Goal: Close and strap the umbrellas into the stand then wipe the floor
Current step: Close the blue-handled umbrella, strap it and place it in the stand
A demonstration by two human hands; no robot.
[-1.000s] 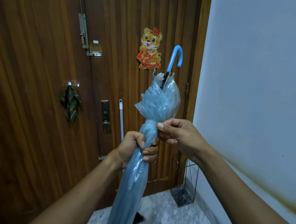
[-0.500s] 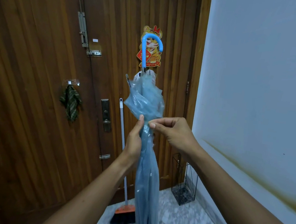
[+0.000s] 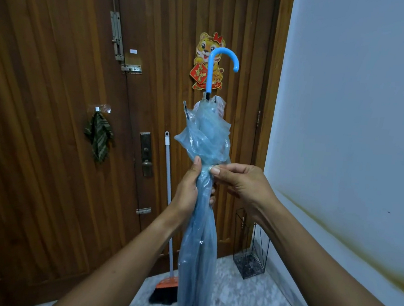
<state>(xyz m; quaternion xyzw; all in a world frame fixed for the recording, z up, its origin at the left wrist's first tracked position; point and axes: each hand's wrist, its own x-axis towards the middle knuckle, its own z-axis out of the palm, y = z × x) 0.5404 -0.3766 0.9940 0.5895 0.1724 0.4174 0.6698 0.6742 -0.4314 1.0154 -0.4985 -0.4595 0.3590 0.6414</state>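
A folded pale-blue plastic umbrella (image 3: 198, 246) stands upright in front of me, its bright blue hook handle (image 3: 219, 63) at the top, curving right. My left hand (image 3: 190, 188) grips the bunched canopy at its narrow waist. My right hand (image 3: 237, 181) pinches the canopy at the same height from the right, thumb and forefinger on a small pale strap end. A black wire umbrella stand (image 3: 252, 251) sits on the floor in the corner, below my right forearm, with nothing in it.
A brown wooden door (image 3: 49, 138) fills the left and back; a white wall (image 3: 359, 118) runs along the right. A broom (image 3: 168, 223) with an orange head leans on the door. A green striped cloth (image 3: 98, 138) hangs from a hook. Speckled tiles (image 3: 243, 304) cover the floor.
The umbrella has turned, so its hook now curves right instead of left. My left hand went from a full fist to a flatter grip. My right fingers stay pinched at the canopy's waist.
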